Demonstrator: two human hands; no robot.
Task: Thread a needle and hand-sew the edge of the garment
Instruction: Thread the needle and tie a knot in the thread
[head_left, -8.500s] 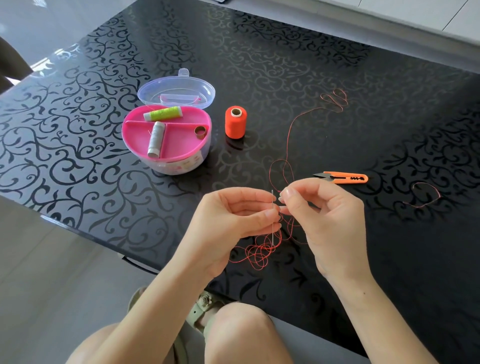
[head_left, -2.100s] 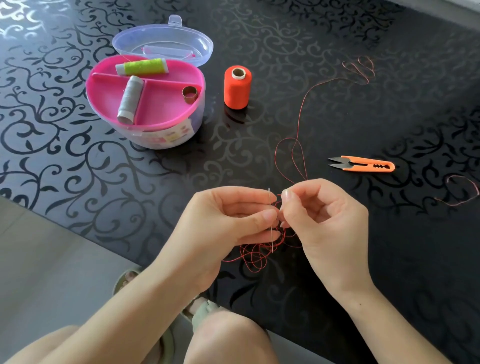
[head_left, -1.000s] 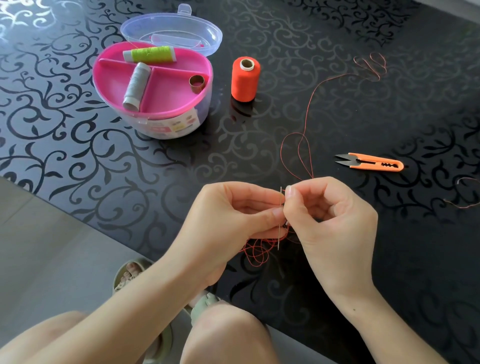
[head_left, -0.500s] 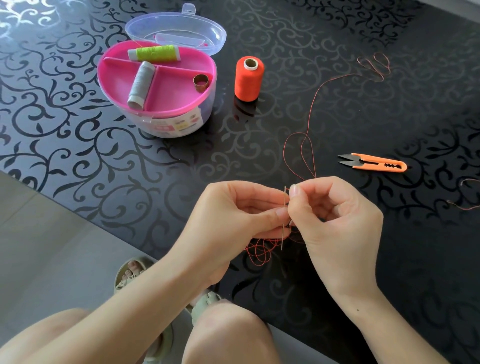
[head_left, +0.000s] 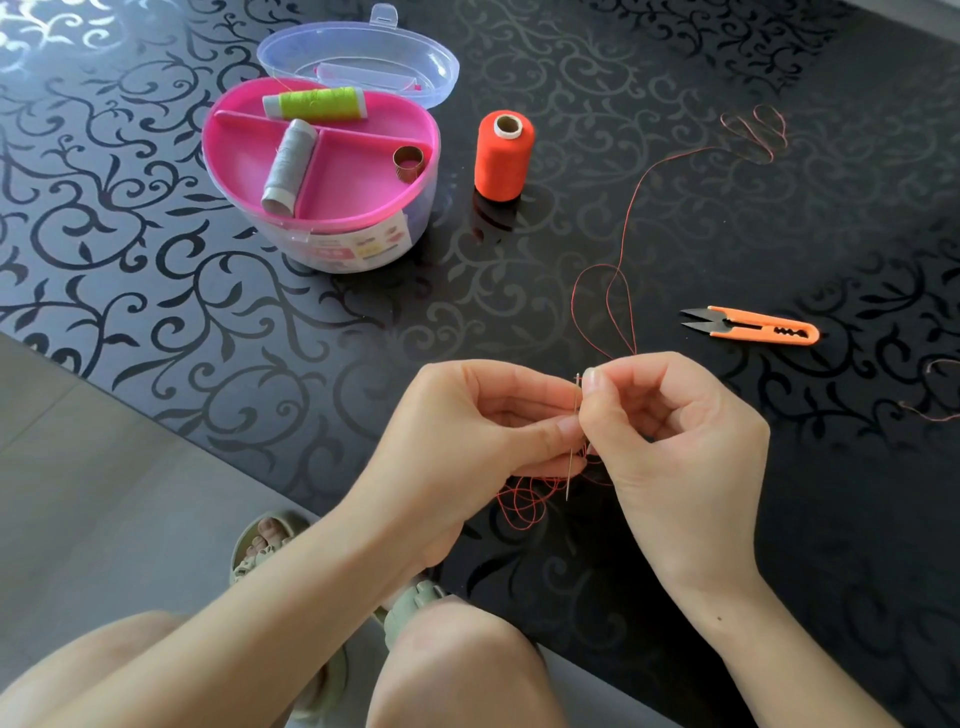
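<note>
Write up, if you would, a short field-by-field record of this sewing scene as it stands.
left hand: pinches the needle, held roughly upright
right hand: pinches the orange thread at the needle's top
threaded: cannot tell
thread path: trails over the black table to the far right; tangle under the hands
orange spool: upright, right of the sewing box
box contents: green spool, grey spool, thimble
snips: lying right of the hands
garment: not in view
</note>
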